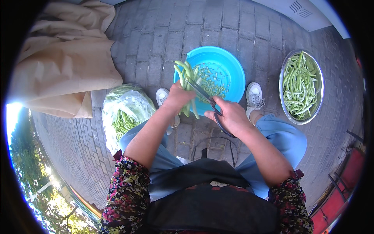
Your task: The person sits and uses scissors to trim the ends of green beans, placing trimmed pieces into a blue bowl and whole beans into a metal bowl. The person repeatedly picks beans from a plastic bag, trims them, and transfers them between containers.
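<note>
My left hand point(181, 98) grips a bunch of long green beans point(185, 70), whose tips stick out above and below the fist. In my right hand point(229, 115) is a pair of scissors point(201, 90) with dark handles. Their blades reach across to the upper part of the bunch; whether they are parted there I cannot tell. Beneath both hands stands a blue plastic basin point(237, 67) between my shoes. Small cut bean pieces point(214, 83) lie scattered over its bottom.
A clear plastic bag point(128, 101) of green beans sits beside my left leg. To the right is an oval metal bowl point(322, 84) heaped with beans point(300, 84). Brown sheeting point(67, 70) covers the upper left of the brick paving point(163, 44). A white cabinet point(304, 13) stands at the top right.
</note>
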### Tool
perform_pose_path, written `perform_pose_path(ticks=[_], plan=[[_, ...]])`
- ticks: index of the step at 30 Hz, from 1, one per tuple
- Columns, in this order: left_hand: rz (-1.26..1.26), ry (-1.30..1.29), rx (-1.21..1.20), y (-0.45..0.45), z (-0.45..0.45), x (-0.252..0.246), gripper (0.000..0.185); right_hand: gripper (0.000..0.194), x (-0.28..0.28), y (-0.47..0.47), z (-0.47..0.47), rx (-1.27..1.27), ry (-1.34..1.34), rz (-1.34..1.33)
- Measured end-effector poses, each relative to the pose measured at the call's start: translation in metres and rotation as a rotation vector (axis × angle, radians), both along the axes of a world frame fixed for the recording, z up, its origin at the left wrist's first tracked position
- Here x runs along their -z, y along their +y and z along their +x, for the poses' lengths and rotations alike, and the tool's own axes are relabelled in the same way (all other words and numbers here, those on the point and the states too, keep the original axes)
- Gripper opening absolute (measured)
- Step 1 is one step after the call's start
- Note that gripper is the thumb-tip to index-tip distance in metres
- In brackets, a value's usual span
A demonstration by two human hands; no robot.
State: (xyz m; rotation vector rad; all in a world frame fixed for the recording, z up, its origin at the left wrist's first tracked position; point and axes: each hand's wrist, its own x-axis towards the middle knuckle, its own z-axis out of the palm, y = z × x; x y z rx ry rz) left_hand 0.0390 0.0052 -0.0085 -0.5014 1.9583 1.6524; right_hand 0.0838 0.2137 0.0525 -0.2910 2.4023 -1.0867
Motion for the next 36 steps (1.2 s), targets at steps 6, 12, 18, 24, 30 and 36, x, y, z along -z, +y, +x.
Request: perform_pose_path(ticks=[6,12,18,24,30,36], plan=[[-0.495,0.179,0.117,-0.002,0.000,0.024,0.044,0.047,-0.004,-0.003,-0.002,-0.013,-0.027,0.057],[-0.618,0.139,0.152,0.009,-0.001,0.021,0.053,0.047,-0.010,-0.005,0.000,0.043,-0.132,0.030],[-0.748,0.078,0.176,0.023,-0.010,0.001,0.057,0.042,-0.011,-0.005,0.003,0.113,-0.156,-0.020],[-0.935,0.066,0.278,0.035,-0.016,-0.016,0.048,0.041,-0.005,-0.004,0.006,0.215,-0.243,-0.194],[-1.015,0.137,0.426,0.037,-0.014,-0.015,0.045,0.044,0.001,-0.002,0.008,0.285,-0.297,-0.274],[-1.079,0.079,0.553,0.043,-0.016,-0.014,0.045,0.046,0.007,-0.005,0.010,0.305,-0.351,-0.225]])
